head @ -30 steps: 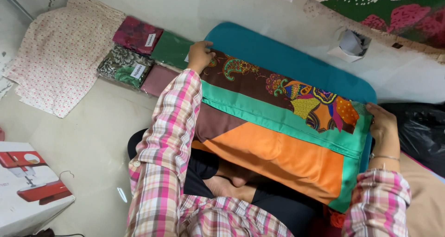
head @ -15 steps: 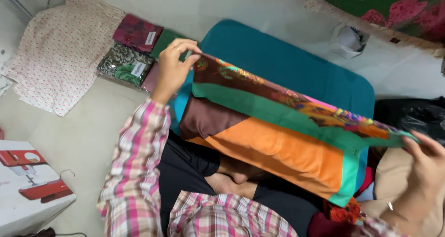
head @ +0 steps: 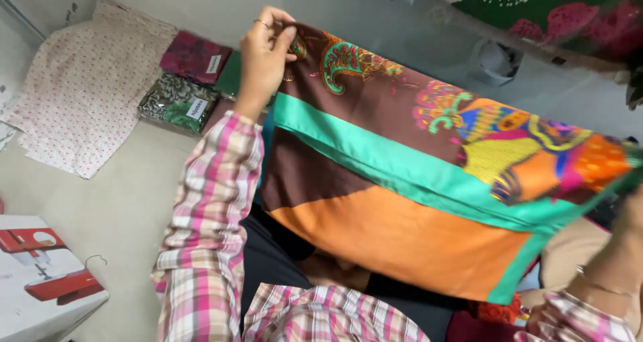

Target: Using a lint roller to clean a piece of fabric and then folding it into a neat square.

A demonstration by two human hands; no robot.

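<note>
The left hand [head: 264, 54] pinches the top corner of a brown, green and orange cloth [head: 402, 201], held up and spread. The right hand [head: 629, 215], at the frame edge, meets the other end; its grip cannot be told.

The pale floor [head: 114, 201] carries a spotted white cloth [head: 80, 94] at the left, three folded fabric packs [head: 191, 81] just beside it, and a white box with a red sewing-machine picture [head: 40, 282] in the near corner.
</note>
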